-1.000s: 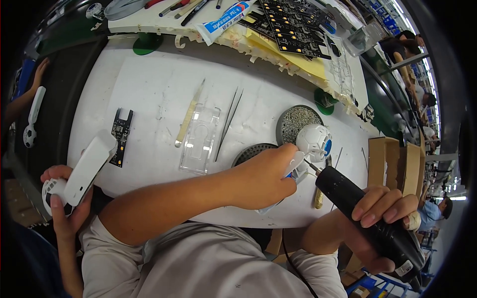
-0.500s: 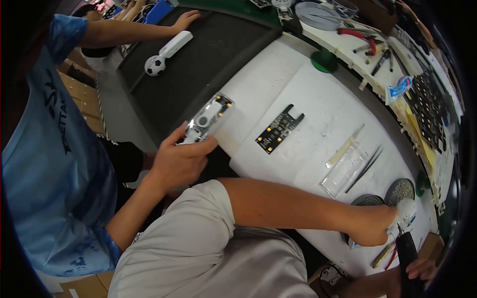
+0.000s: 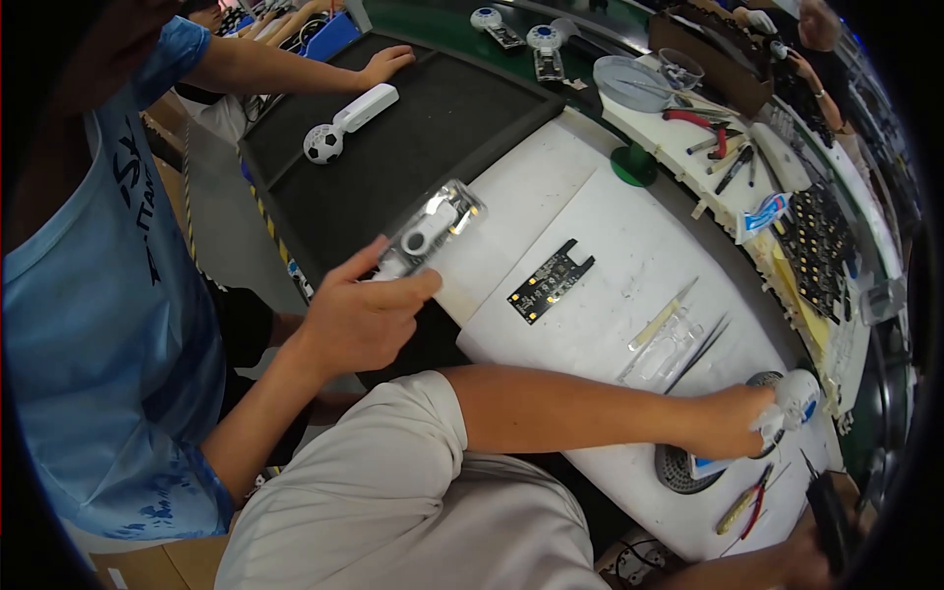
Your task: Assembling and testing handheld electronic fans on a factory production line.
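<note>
My left hand (image 3: 730,421) reaches across to the right side of the bench, its fingers closed on a white rounded plastic part (image 3: 798,395) with a blue patch. At the lower right my right hand (image 3: 808,559), partly in shadow, grips a soldering iron (image 3: 831,513) by its black handle. The iron's thin tip points up and stands apart from the white part. Below my left wrist sits a round dark holder with a grainy fill (image 3: 678,470). Red-and-yellow-handled pliers (image 3: 752,503) lie close to the iron.
A black circuit board (image 3: 551,282), a clear plastic case (image 3: 657,352) and tweezers (image 3: 700,352) lie on the white bench. A co-worker's hand (image 3: 369,315) holds a clear-cased device (image 3: 433,231) at left. A football-shaped white device (image 3: 324,145) rests on the black mat (image 3: 442,108).
My left hand has lifted the white part slightly up and away. The soldering iron's tip, formerly against that part, has drawn back down. The whole view has shifted a little.
</note>
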`<act>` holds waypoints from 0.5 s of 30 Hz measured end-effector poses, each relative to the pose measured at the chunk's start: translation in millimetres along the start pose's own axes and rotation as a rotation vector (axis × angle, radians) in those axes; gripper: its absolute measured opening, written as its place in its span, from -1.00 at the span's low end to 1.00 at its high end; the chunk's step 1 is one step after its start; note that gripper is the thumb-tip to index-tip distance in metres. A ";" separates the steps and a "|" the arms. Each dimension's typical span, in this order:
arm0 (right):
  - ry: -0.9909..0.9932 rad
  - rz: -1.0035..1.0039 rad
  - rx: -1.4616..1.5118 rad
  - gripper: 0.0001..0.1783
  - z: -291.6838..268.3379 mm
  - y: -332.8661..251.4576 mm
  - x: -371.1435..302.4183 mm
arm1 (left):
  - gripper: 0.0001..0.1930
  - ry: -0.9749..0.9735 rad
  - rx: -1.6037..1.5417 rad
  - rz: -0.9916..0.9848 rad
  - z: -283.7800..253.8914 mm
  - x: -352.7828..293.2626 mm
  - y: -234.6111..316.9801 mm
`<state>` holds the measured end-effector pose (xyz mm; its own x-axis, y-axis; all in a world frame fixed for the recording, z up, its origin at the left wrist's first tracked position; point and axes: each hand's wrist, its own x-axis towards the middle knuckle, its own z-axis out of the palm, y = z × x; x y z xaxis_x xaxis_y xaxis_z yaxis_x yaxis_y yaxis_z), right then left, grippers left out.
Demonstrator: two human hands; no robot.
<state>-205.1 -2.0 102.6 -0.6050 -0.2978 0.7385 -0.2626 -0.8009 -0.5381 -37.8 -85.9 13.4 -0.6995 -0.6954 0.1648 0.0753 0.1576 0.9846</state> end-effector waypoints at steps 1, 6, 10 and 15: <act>0.062 0.054 -0.032 -0.42 -69.7 26.7 33.8 | -0.64 0.069 -0.015 0.052 -0.4 -0.3 -3.1; 0.417 0.322 -0.180 -0.46 -147.0 32.7 62.7 | -0.69 0.168 -0.008 0.196 -4.1 3.0 2.9; 0.337 0.219 -0.360 -0.48 -174.8 47.1 19.9 | -0.72 0.065 0.262 0.257 -15.8 -11.0 31.0; 0.415 0.437 -0.267 -0.42 -253.5 84.1 4.4 | -0.73 -0.367 0.672 0.253 -5.4 -38.0 79.7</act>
<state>-420.4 61.0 -42.4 -0.9237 -0.2988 0.2399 -0.0722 -0.4793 -0.8747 -1.4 -50.7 85.9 -0.9162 -0.3259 0.2331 -0.0996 0.7486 0.6555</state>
